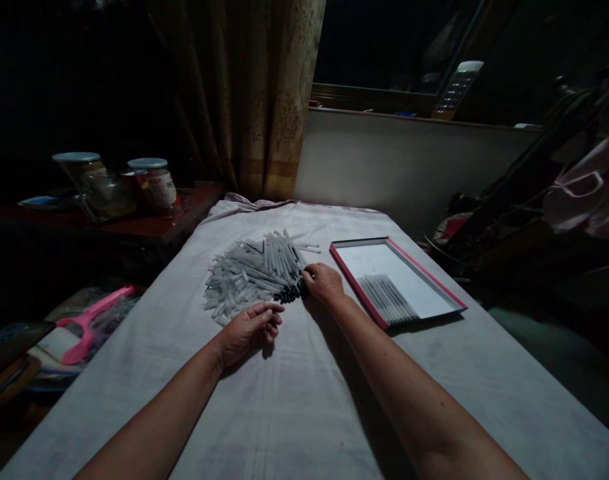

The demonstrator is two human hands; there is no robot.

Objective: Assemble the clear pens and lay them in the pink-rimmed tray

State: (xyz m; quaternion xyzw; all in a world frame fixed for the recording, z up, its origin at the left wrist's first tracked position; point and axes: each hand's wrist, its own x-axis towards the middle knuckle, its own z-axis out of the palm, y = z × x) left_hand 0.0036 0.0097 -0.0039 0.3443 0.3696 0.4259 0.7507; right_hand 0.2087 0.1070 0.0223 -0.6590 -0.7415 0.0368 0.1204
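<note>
A heap of slim, grey translucent pens [257,267] lies on the cloth-covered surface, some with black ends bunched at the front right. My right hand [324,283] is at that corner of the heap, its fingers pinched at the black-ended pens; its fingertips are partly hidden. Just in front of the heap, my left hand [249,332] has loosely bent fingers with gaps between them, and nothing shows in it. To the right lies a shallow red-edged box [424,270] with a white bottom. Several pens [388,298] lie side by side in its near left part.
A pale checked cloth [284,413] covers the surface. On the left, a dark red table [184,223] bears lidded jars [159,187]. A pink plastic thing [87,327] is lower left. Behind are a curtain [269,100] and a window sill with a bottle [457,90].
</note>
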